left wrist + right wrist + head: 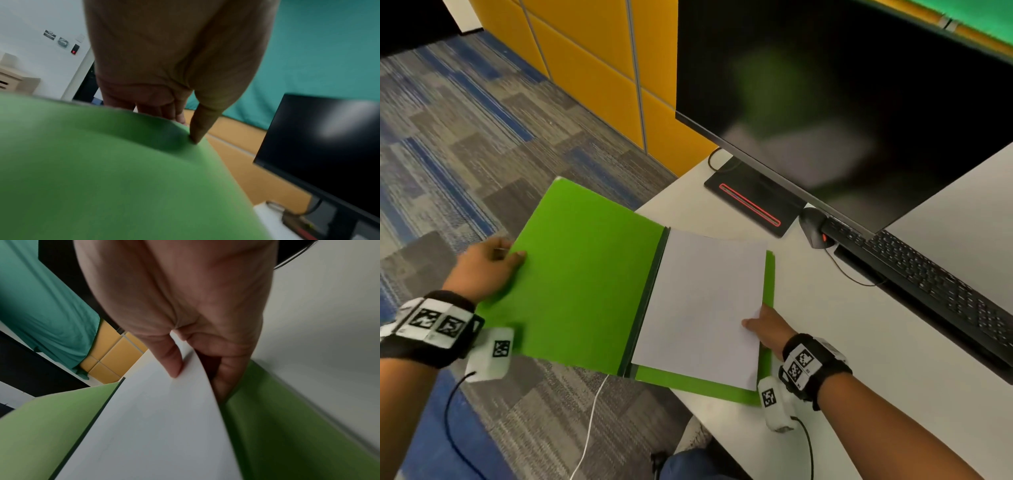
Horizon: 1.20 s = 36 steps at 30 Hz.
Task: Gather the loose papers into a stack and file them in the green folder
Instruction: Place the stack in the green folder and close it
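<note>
The green folder [585, 274] lies open at the white desk's left corner, its front cover hanging out past the desk edge over the carpet. My left hand [489, 263] pinches that cover's outer edge, thumb on top [197, 129]. A stack of white papers [702, 301] rests on the folder's right half [768, 342]. My right hand [763, 325] pinches the stack's right edge, thumb on top [170, 360] and fingers beneath, lifting that edge slightly off the green back cover [287, 426].
A black monitor [842, 102] on a stand [753, 202] rises behind the folder. A black mouse [813, 226] and keyboard [928, 284] lie to the right. Carpet [465, 137] and yellow panels [592, 68] are left of the desk [876, 359].
</note>
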Each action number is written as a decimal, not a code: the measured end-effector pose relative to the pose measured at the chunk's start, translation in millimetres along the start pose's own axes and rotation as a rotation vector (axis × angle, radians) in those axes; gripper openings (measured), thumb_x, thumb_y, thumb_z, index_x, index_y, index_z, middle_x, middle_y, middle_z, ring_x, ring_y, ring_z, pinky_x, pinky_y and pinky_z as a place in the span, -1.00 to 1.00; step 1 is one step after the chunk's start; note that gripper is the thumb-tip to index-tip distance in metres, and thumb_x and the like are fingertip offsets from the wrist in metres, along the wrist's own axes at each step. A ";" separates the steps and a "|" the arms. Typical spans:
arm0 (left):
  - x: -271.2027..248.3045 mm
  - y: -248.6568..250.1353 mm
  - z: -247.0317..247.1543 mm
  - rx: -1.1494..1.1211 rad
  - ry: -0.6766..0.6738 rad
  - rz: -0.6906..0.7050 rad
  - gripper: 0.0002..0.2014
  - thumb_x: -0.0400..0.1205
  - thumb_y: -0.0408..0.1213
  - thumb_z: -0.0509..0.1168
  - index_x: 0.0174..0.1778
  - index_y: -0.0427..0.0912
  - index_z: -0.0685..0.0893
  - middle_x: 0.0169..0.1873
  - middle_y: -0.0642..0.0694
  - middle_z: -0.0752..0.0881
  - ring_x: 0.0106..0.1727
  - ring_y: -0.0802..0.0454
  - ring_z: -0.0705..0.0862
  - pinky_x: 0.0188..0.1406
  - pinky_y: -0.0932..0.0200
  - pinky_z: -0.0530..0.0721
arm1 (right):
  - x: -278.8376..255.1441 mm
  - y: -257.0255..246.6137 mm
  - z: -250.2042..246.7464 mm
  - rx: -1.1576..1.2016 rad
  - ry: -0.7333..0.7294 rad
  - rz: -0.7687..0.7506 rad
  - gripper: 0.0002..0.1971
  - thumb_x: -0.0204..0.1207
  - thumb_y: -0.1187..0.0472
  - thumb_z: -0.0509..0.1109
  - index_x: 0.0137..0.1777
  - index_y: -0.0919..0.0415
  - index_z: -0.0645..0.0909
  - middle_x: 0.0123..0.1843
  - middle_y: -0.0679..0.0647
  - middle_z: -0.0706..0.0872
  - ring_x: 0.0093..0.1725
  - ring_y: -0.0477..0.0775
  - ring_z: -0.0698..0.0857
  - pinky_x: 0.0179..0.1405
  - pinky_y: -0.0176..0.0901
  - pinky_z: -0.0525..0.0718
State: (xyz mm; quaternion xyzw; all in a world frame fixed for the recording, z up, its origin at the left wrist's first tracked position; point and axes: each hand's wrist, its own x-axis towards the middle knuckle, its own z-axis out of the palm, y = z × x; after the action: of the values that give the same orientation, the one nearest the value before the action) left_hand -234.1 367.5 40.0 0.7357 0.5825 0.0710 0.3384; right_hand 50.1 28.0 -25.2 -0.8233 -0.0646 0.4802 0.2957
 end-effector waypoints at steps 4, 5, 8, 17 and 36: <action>-16.1 21.8 -18.0 -0.134 -0.077 0.093 -0.93 0.59 -0.33 0.34 -0.20 -0.12 0.62 -0.26 -0.29 0.72 -0.58 0.25 0.66 -0.46 0.35 0.64 | 1.2 5.6 -1.4 0.014 -0.014 0.002 -0.48 0.59 0.26 0.28 0.52 0.33 0.28 0.47 0.28 0.49 0.16 0.08 0.50 -0.20 -0.29 0.51; -19.1 26.8 -19.8 -0.150 -0.076 0.102 -0.93 0.58 -0.30 0.36 -0.20 -0.12 0.61 -0.21 -0.34 0.74 -0.52 0.20 0.68 -0.32 0.24 0.65 | 1.9 6.9 -1.4 0.014 -0.017 -0.005 -0.50 0.59 0.27 0.27 0.51 0.33 0.29 0.45 0.28 0.50 0.14 0.08 0.50 -0.26 -0.35 0.48; -30.8 45.2 -21.5 -0.226 -0.064 0.150 -0.85 0.55 -0.29 0.40 -0.01 -0.20 0.64 -0.13 -0.53 0.72 -0.32 0.02 0.60 -0.19 0.13 0.55 | 0.1 7.2 -2.4 0.011 -0.023 -0.004 -0.51 0.60 0.29 0.26 0.51 0.34 0.28 0.45 0.27 0.50 0.22 0.14 0.54 -0.10 -0.27 0.56; -143.2 130.0 19.2 -0.529 -0.576 0.262 -0.30 0.23 0.41 0.37 0.09 -0.06 0.73 0.00 -0.11 0.84 -0.03 0.14 0.79 0.00 0.26 0.70 | -6.8 2.5 -1.5 -0.035 -0.054 -0.098 -0.60 0.59 0.24 0.26 0.41 0.31 0.40 0.31 0.16 0.60 0.25 0.13 0.60 0.38 -0.08 0.54; -131.3 55.9 195.4 0.184 -0.212 0.124 -0.36 0.45 -0.29 0.45 0.45 -0.30 0.43 0.31 -0.37 0.50 0.31 -0.37 0.53 0.34 -0.18 0.52 | -17.5 47.7 -35.0 0.237 0.304 0.032 -0.88 0.30 0.11 0.30 -0.29 0.05 0.67 -0.25 0.04 0.62 -0.09 0.09 0.55 0.03 0.04 0.66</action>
State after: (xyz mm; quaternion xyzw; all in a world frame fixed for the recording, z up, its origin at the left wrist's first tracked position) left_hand -132.4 162.4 -38.3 0.8014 0.5012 -0.0400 0.3240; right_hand 61.3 -32.7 -25.5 -0.8467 0.0510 0.3589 0.3894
